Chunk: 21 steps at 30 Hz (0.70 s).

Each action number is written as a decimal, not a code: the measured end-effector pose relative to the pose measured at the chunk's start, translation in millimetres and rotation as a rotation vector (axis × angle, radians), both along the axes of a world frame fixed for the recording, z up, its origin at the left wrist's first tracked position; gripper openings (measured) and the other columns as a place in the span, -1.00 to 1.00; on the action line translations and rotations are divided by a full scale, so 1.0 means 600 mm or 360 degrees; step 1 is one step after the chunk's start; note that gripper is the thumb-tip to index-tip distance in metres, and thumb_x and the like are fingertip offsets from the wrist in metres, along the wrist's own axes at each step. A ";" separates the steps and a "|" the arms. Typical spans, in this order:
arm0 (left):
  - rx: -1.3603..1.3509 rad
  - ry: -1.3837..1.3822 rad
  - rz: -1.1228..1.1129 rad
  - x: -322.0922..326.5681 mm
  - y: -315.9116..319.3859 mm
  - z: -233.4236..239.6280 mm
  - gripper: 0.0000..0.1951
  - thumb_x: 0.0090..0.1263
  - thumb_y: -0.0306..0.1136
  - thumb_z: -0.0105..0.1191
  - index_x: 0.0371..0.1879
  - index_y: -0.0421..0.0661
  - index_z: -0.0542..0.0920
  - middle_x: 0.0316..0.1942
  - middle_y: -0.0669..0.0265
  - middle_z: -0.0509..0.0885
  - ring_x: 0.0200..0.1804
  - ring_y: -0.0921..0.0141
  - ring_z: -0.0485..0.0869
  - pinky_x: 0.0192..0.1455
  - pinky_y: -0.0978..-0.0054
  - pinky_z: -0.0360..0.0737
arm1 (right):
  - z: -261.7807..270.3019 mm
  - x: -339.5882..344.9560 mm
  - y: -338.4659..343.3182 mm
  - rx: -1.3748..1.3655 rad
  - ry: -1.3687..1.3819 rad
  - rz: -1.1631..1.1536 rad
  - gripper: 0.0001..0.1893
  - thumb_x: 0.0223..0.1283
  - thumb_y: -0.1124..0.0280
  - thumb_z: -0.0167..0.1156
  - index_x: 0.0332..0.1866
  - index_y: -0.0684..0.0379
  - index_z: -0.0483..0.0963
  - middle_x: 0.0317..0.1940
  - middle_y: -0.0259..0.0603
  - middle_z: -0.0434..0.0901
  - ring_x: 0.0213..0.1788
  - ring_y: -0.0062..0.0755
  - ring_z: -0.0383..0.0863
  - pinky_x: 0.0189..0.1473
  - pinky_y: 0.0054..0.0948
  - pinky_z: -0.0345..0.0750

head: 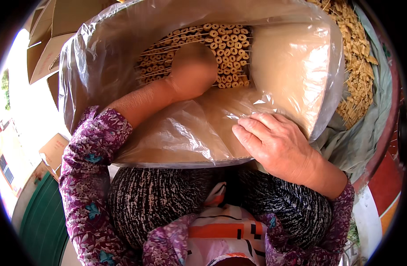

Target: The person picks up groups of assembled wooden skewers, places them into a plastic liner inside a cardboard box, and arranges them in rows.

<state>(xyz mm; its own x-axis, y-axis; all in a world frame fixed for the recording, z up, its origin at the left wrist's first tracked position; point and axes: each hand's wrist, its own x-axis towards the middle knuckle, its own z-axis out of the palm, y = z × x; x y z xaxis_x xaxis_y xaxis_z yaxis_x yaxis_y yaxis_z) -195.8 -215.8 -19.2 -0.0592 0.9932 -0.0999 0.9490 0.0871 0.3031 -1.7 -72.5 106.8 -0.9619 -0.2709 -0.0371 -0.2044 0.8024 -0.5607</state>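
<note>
A cardboard box (290,66) lined with a clear plastic bag (187,129) stands open before me, above my lap. In its bottom lie packed rows of skewered, ring-shaped tan food pieces (230,50), with thin wooden sticks (160,50) showing at the left. My left hand (195,71) reaches down over these rows. It is blurred, and its fingers and anything in them cannot be made out. My right hand (276,144) lies over the near right rim of the box, fingers inside on the plastic. Its thumb is hidden.
At the right, a large round container (384,146) lined with grey-green cloth (363,133) holds a heap of loose skewered pieces (356,66). Open cardboard boxes (62,25) stand at the upper left. A smaller carton (54,151) and a green ribbed surface (44,209) are lower left.
</note>
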 end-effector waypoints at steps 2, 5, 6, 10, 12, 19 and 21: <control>-0.0516 -0.0707 0.0228 0.017 -0.011 -0.015 -0.85 0.27 -0.43 0.08 -0.24 -0.10 0.68 -0.13 0.31 0.69 -0.10 0.21 0.68 -0.06 0.22 0.61 | 0.001 -0.002 0.002 0.0002 0.0006 0.0019 -0.69 -0.06 0.42 0.16 -0.14 0.29 0.54 -0.31 -0.27 0.53 -0.19 -0.38 0.53 -0.15 -0.44 0.52; -0.0608 -0.0769 0.0123 0.016 -0.015 -0.005 -0.82 0.37 -0.42 0.04 -0.11 -0.08 0.65 0.11 0.37 0.64 0.08 0.22 0.64 0.07 0.23 0.60 | -0.002 -0.002 0.000 -0.0020 0.0046 0.0014 -0.72 -0.06 0.41 0.16 -0.19 0.27 0.53 -0.34 -0.29 0.51 -0.23 -0.40 0.52 -0.20 -0.46 0.50; -0.0672 -0.0755 0.0116 0.017 -0.014 0.000 -0.82 0.37 -0.42 0.04 -0.11 -0.09 0.65 0.14 0.36 0.62 0.09 0.22 0.64 0.09 0.24 0.59 | -0.003 -0.002 0.000 -0.0033 0.0047 0.0008 -0.74 -0.06 0.41 0.16 -0.21 0.27 0.53 -0.35 -0.30 0.51 -0.24 -0.40 0.52 -0.21 -0.46 0.50; -0.0723 -0.0729 0.0085 0.018 -0.017 0.007 -0.80 0.37 -0.42 0.03 -0.09 -0.12 0.65 0.22 0.32 0.58 0.15 0.21 0.61 0.18 0.29 0.55 | 0.006 -0.005 0.002 -0.0088 -0.0080 0.0026 -0.76 -0.03 0.42 0.17 -0.21 0.27 0.53 -0.31 -0.26 0.53 -0.19 -0.37 0.54 -0.16 -0.42 0.51; -0.0649 -0.0768 0.0090 0.019 -0.023 0.001 -0.80 0.35 -0.42 0.03 -0.11 -0.12 0.65 0.17 0.30 0.60 0.15 0.19 0.60 0.17 0.28 0.54 | 0.018 -0.010 0.006 -0.0107 -0.0266 0.0085 -0.70 0.03 0.45 0.21 -0.10 0.31 0.55 -0.15 -0.16 0.61 -0.06 -0.28 0.58 -0.02 -0.35 0.54; -0.0538 -0.0803 0.0224 0.009 -0.024 -0.006 -0.81 0.32 -0.43 0.03 -0.14 -0.07 0.65 0.11 0.29 0.61 0.09 0.18 0.62 0.10 0.25 0.56 | 0.011 -0.012 0.002 -0.0125 -0.0220 0.0061 -0.71 0.03 0.45 0.19 -0.10 0.31 0.54 -0.17 -0.16 0.60 -0.06 -0.29 0.58 -0.02 -0.37 0.54; -0.0521 -0.0730 0.0218 0.007 -0.021 -0.002 -0.80 0.31 -0.44 0.05 -0.12 -0.08 0.65 0.16 0.31 0.59 0.10 0.20 0.62 0.11 0.27 0.57 | 0.011 -0.014 0.000 -0.0138 -0.0219 0.0060 -0.71 0.03 0.45 0.19 -0.10 0.31 0.54 -0.17 -0.16 0.60 -0.06 -0.29 0.58 -0.02 -0.38 0.54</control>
